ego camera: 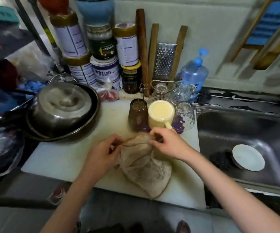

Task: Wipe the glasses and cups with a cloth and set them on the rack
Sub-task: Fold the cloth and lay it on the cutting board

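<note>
The left hand (102,153) is gripping the upper left edge of the cloth (146,167), with its fingers curled round the fabric. The right hand (168,145) is pinching the same hem at its upper right corner. The cloth is hanging from both hands, and its lower part is lying on the white counter (60,157), near the front edge.

Just behind the hands, three vessels are standing upside down in a close row on the counter:
- a brown glass (138,115) on the left;
- a yellow cup (161,115) in the middle, its handle pointing toward the right hand;
- a clear glass (185,116) on the right.

Behind the row, a wire rack (159,81) is holding what appear to be two clear glasses (180,93); blur is preventing a firm count.

A steel sink (237,128) is adjoining the counter on the right, with a white plate (248,157) lying over its drain. To the left, a steel pot (61,106) is sitting inside a dark pan (96,101).
</note>
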Tool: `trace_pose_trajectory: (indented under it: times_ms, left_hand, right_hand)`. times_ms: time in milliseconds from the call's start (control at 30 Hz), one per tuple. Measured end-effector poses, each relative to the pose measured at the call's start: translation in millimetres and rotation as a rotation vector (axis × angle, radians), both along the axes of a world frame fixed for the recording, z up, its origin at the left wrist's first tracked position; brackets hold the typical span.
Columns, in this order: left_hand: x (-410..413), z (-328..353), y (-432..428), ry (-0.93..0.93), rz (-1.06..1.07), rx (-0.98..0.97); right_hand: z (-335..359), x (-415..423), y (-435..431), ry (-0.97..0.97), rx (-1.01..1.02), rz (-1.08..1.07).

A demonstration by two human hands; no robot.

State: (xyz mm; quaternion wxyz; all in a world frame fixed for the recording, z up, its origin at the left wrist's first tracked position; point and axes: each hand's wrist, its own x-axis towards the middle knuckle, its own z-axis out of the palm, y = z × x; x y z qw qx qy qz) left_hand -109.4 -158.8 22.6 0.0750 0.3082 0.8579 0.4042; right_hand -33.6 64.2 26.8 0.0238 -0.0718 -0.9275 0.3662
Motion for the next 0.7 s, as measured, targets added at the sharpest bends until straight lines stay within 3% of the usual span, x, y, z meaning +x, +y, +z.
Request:
trace_pose_trajectory:
  times_ms: [100, 200, 433, 600, 700]
  left_hand:
    - [-8, -14, -16, 0.250, 0.097, -0.100]
    - [-5, -23, -21, 0.371, 0.102, -0.067]
    - [37, -65, -3, 0.197, 0.001, -0.055]
    - [78, -95, 23, 0.092, -0.115, -0.108]
    - [95, -105, 39, 0.072, -0.190, -0.134]
  right_hand:
    - [-17, -11, -15, 0.191, 0.041, -0.038]
    - [-27, -17, -24, 0.291, 0.040, -0.103]
    - [-56, 2, -5, 0.082, 0.267, 0.139]
    - [-67, 34, 16, -0.099, 0.440, 0.186]
    - [-70, 51, 28, -0.132, 0.429, 0.151]
